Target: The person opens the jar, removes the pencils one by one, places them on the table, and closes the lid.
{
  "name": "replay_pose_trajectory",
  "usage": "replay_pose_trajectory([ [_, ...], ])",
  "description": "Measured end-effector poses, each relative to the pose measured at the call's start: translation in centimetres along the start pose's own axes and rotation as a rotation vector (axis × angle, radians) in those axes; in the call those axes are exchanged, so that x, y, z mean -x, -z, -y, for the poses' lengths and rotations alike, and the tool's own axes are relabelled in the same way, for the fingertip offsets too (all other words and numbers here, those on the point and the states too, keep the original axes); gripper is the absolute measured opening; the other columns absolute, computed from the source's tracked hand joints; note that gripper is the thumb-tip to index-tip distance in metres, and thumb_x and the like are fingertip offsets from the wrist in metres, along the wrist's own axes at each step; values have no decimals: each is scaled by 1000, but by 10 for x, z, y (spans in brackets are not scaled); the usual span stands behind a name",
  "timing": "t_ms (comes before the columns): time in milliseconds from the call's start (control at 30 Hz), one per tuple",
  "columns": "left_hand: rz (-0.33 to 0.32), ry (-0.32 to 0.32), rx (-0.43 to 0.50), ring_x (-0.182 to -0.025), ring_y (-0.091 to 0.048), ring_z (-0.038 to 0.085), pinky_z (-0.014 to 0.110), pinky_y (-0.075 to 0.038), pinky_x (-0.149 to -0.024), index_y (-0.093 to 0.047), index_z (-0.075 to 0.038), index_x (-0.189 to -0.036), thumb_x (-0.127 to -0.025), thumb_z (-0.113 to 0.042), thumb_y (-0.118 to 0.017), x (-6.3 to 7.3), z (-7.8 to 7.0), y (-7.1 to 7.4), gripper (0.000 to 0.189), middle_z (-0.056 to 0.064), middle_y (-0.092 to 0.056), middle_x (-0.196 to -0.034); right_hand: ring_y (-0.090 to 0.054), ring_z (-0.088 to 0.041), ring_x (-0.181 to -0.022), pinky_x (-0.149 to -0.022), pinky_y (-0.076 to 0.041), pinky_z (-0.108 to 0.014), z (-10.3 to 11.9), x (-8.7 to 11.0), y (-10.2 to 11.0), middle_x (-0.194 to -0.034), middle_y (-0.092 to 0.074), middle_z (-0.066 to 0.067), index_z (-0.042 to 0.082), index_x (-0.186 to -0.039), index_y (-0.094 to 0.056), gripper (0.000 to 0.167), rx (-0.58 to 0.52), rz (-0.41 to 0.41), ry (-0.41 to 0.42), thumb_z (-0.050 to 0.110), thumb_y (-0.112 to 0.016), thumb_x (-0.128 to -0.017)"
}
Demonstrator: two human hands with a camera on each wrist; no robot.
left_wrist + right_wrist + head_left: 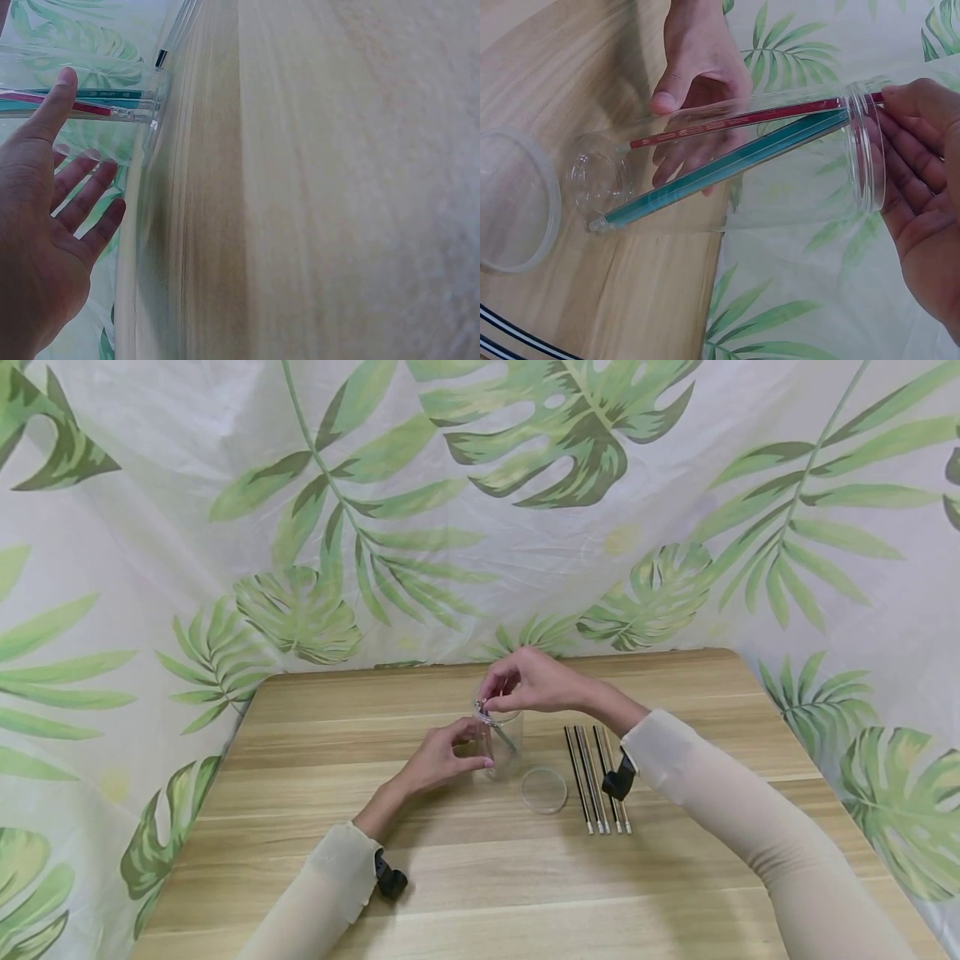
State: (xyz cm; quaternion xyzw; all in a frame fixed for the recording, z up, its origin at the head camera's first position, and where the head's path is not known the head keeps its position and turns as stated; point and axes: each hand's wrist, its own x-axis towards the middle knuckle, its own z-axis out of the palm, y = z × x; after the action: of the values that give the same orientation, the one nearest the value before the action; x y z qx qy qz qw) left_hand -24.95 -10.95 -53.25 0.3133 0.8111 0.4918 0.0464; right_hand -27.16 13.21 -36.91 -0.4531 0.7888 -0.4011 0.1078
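Note:
A clear jar [512, 752] stands on the table, its mouth facing up. Inside it, teal pencils [727, 171] lean beside a red pencil [735, 120]. At the jar's mouth my right hand [536, 681] pinches the top end of the red pencil between thumb and fingers; the rest of that pencil reaches down into the jar. My left hand [442, 752] is round the lower side of the jar, thumb in front and fingers behind. In the left wrist view, the left fingers [86, 195] are spread along the jar wall.
A clear round lid [544, 790] lies in front of the jar. Right of it, several dark and striped pencils [592, 781] lie side by side, beneath the right wrist. Leaf-patterned cloth [420, 527] hangs behind the wooden table [480, 893].

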Motion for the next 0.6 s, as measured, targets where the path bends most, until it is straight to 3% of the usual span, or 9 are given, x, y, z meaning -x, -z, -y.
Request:
replay_pose_trajectory([
  [267, 10, 0, -19, -123, -70, 31, 46, -55, -109, -65, -3, -134, -87, -21, -91, 0, 1, 0, 57, 17, -73, -129, -76, -26, -85, -77, -65, -34, -5, 5, -2, -96, -79, -1, 6, -98, -80, 4, -90, -69, -15, 5, -79, -95],
  [433, 6, 10, -25, -124, -69, 33, 47, -55, -110, -65, -8, -136, -87, -22, -91, 1, 2, 0, 58, 17, -73, -131, -76, -21, -82, -75, -65, -33, -4, 8, -2, -95, -80, -5, 2, -98, -78, 3, -131, -117, -4, 2, -78, -95],
  [600, -1, -5, -17, -122, -70, 32, 49, -55, -109, -65, -6, -134, -86, -20, -91, 0, 3, 0, 56, 15, -74, -127, -76, -17, -84, -77, -65, -30, -4, 10, -2, -95, -79, -14, -4, -101, -76, 6, -225, -201, 7, -5, -74, -95],
])
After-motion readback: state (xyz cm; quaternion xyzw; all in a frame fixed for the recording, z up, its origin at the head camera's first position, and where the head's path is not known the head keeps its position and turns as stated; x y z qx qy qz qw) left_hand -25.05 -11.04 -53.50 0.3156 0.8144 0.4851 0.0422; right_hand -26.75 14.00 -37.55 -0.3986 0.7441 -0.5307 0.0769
